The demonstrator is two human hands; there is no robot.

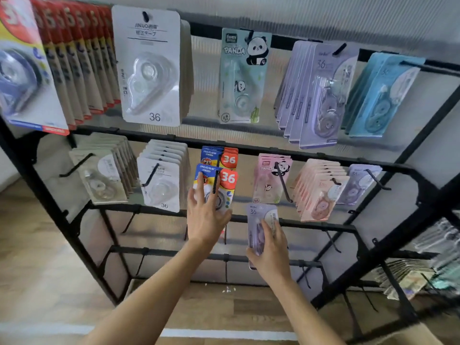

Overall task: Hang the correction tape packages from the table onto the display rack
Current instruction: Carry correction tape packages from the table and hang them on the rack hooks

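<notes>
A black display rack (pixel 249 148) fills the view, with correction tape packages hanging on its hooks in two rows. My left hand (pixel 205 215) rests with spread, straight fingers on the front blue, yellow and orange package (pixel 227 179) hanging on a middle hook of the second row. My right hand (pixel 270 247) grips a small stack of purple packages (pixel 258 217) below the pink panda packages (pixel 270 180), in front of the third bar.
Purple packages (pixel 358 185) hang at the far right of the second row, pink ones (pixel 321 192) beside them. Lower bars carry bare black hooks (pixel 332 241). More packages lie at the right edge (pixel 408 272). Wooden floor lies below.
</notes>
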